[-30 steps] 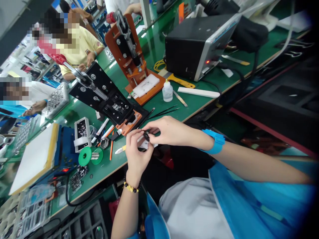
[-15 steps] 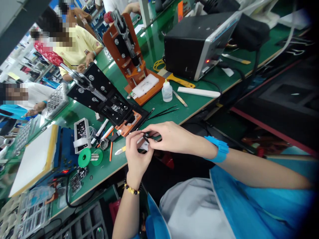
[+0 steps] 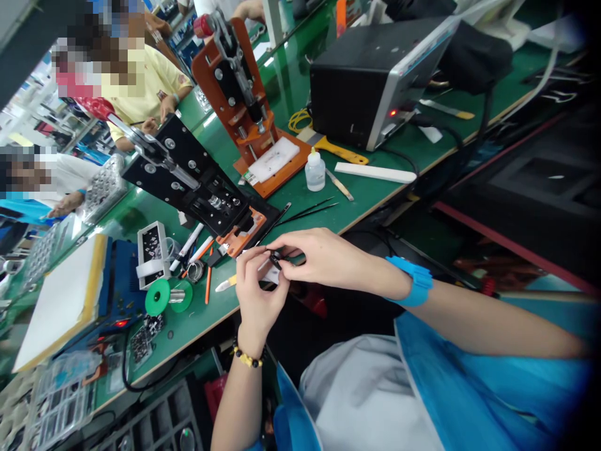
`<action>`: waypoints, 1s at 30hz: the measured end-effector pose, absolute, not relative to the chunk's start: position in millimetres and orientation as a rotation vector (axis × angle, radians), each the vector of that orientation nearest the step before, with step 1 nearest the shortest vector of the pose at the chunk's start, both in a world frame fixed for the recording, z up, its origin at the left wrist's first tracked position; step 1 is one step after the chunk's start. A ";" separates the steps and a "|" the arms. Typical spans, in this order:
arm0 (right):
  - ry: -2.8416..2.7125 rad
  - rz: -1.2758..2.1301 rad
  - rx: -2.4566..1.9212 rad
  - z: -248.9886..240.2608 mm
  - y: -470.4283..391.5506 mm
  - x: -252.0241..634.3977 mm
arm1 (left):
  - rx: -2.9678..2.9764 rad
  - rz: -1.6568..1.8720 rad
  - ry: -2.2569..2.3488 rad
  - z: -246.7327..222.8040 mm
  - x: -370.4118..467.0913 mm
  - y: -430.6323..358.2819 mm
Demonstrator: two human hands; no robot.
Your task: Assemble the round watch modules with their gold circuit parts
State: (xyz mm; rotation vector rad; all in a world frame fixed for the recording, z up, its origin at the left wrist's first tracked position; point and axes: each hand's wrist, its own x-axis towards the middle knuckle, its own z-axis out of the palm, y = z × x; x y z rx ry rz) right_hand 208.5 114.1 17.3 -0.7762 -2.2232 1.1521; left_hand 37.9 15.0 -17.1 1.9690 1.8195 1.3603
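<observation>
Between my fingertips is a small black part (image 3: 275,258), too small and too covered by fingers to name. My left hand (image 3: 257,291), with a beaded bracelet at the wrist, pinches it from the left. From the right, my right hand (image 3: 319,258) closes thumb and fingers on the same part; a blue band (image 3: 416,280) circles that wrist. Both hands are at the near edge of the green bench (image 3: 300,216). Just beyond them stands a black toggle press (image 3: 197,181) with an orange base plate. Black tweezers (image 3: 305,213) lie past my right hand.
An orange press (image 3: 239,100), a dropper bottle (image 3: 315,171), a yellow-handled brush (image 3: 338,150) and a black control box (image 3: 361,88) stand or lie farther back. A solder spool (image 3: 169,295) and a blue hot plate (image 3: 117,288) are to the left. Two co-workers sit across the bench.
The view has shifted very slightly. My hands keep nearly the same pose around the small black part, and nothing on the bench has visibly moved.
</observation>
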 end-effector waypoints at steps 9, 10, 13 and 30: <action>-2.224 1.138 -0.733 13.2 115.6 210.8 | 1.959 1.382 1.803 -16.2 39.0 15.0; -2.225 1.135 -0.730 13.6 115.7 210.6 | 1.968 1.378 1.806 -16.7 38.9 14.9; -2.233 1.110 -0.758 16.0 114.8 209.3 | 1.988 1.368 1.815 -18.2 38.8 14.8; -2.238 1.062 -0.738 6.0 119.4 206.6 | 1.845 1.359 1.774 -12.3 39.3 16.3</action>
